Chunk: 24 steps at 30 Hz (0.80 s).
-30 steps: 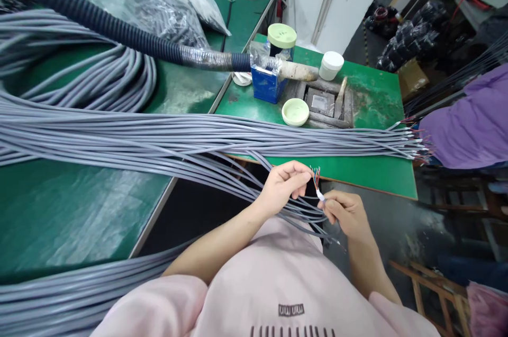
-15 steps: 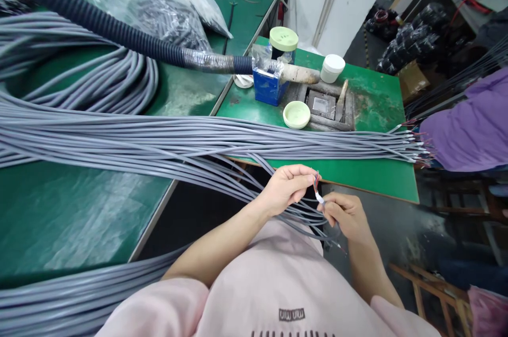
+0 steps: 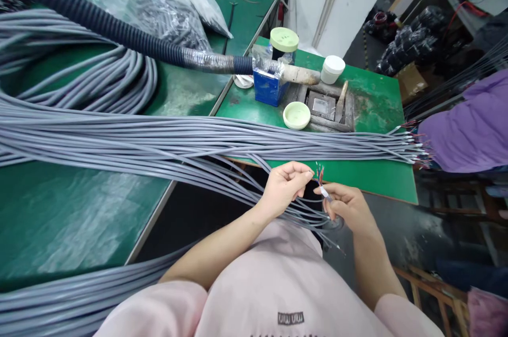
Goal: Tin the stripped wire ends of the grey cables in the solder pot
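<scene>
My right hand (image 3: pixel 351 209) pinches a grey cable (image 3: pixel 327 195) just below its stripped end, where a white wrap gives way to thin red, blue and other coloured wires fanning upward. Left of those wires, my left hand (image 3: pixel 288 186) is closed in a pinch, its fingertips slightly apart from them. Whatever lies between those fingertips is too small to make out. Beneath both hands hang several more grey cables (image 3: pixel 304 215). Behind them a long bundle of grey cables (image 3: pixel 238 138) lies across the bench, its stripped ends at the right.
A ribbed black hose (image 3: pixel 159 46) with a pale nozzle rests on a blue box (image 3: pixel 266 87). Near it are a solder pot (image 3: pixel 323 104), a pale green dish (image 3: pixel 297 115) and a white tub (image 3: pixel 332 68). At the right stands a person in a purple garment (image 3: pixel 464 120).
My left fingertips have come off the coloured wires, which now spread upright. My right hand has shifted slightly right and its grip on the cable has loosened a little.
</scene>
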Tool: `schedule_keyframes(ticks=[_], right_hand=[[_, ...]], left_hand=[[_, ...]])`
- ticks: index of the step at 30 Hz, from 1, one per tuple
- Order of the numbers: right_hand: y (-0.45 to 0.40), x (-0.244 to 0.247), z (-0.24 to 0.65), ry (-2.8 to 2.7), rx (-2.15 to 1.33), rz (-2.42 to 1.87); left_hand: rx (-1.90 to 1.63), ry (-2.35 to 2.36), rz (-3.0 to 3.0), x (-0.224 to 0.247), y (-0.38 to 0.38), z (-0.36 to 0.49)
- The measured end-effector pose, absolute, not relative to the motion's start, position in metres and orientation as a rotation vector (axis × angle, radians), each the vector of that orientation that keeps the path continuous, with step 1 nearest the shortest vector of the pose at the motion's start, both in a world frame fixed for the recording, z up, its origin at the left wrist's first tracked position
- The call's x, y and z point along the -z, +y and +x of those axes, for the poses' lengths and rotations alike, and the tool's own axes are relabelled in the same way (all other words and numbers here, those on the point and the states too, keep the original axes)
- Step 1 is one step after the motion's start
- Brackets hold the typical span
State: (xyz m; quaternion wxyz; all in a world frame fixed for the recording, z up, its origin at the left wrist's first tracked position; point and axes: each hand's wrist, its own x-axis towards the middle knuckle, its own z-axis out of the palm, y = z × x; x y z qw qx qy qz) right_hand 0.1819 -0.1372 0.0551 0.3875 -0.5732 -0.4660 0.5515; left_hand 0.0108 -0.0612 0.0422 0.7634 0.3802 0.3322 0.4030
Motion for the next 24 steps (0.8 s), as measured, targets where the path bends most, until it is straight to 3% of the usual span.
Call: schedule_keyframes(ticks=[4,13,24], right_hand=[[-0.118,-0.074,0.176,-1.259,-1.322,-1.628],[-0.097,-0.087,0.169,-1.437,-0.863,-1.516],[-0.055,-0.116,0.17,-1.771,-0.584,-1.574]], left_hand=[[-0.898,0.724,0.85,-0.042,-0.064,0.015],[-0.978,0.741,0.876,-0.049,-0.061,0.02],[-1.166,0.8,0.921,-0.053,-0.042,0.02]])
